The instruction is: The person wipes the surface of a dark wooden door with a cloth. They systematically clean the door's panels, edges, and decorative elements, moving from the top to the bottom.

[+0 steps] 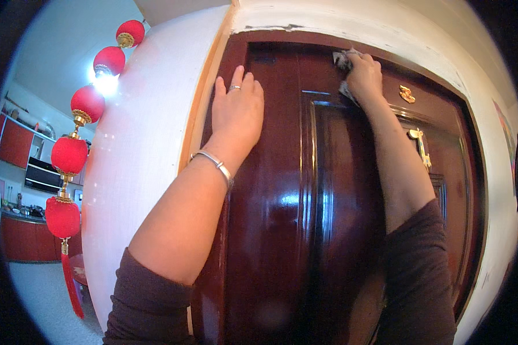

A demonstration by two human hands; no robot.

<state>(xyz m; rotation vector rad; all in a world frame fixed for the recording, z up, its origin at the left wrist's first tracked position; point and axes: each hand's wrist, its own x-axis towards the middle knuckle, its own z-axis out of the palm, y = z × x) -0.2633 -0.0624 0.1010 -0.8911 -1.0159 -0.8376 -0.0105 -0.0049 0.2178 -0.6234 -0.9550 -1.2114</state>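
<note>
A glossy dark red-brown door (270,190) with raised panels fills the middle of the view, set in a matching frame. High on it, my right hand (364,77) presses a crumpled grey-white cloth (344,60) against the upper part, fingers closed round it. My left hand (239,109) rests on the left side of the door frame, its fingers stretched out; it holds nothing. A ring and a silver bracelet (214,164) are on that hand and wrist. Part of the cloth is hidden behind my right hand.
Gold-coloured fittings (419,146) are fixed to the door on the right, with a small gold ornament (407,94) above. A string of red lanterns (70,155) hangs on the left beside a white wall (149,132). Beyond it are red kitchen cabinets (15,141).
</note>
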